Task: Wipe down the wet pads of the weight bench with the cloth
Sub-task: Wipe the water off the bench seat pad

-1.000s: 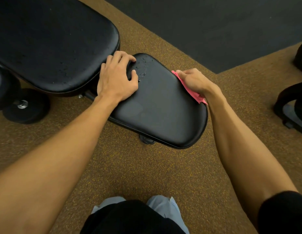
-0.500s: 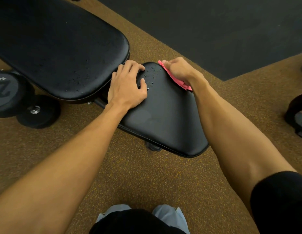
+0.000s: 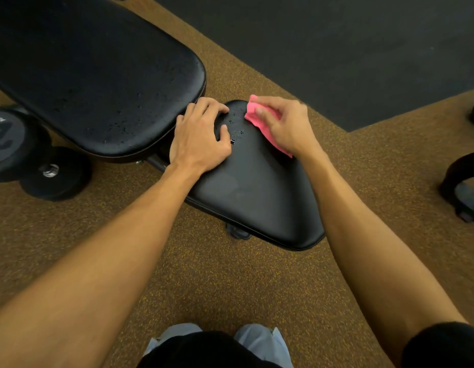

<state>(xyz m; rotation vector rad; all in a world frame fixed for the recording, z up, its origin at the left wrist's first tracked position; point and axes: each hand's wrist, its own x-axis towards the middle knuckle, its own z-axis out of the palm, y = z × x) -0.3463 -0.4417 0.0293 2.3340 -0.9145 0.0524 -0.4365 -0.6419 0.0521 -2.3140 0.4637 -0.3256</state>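
The black seat pad (image 3: 251,192) of the weight bench lies in the middle, with water drops (image 3: 236,130) on its narrow far end. Beyond it at upper left is the larger back pad (image 3: 98,75), also speckled with drops. My right hand (image 3: 286,126) holds a pink cloth (image 3: 253,116) and presses it onto the far end of the seat pad, just right of the drops. My left hand (image 3: 201,140) rests with bent fingers on the seat pad's narrow end, beside the gap between the two pads. The seat pad's near half looks dry.
Black dumbbells (image 3: 52,176) lie on the brown speckled floor (image 3: 230,282) under the back pad at left. A dark mat (image 3: 350,49) covers the floor at top right. Dark equipment (image 3: 464,189) stands at the right edge. My shoes (image 3: 262,338) show at the bottom.
My right hand slid the cloth from the seat pad's right edge up to its far narrow end, then leftward onto the top towards the drops. My left hand stayed put.
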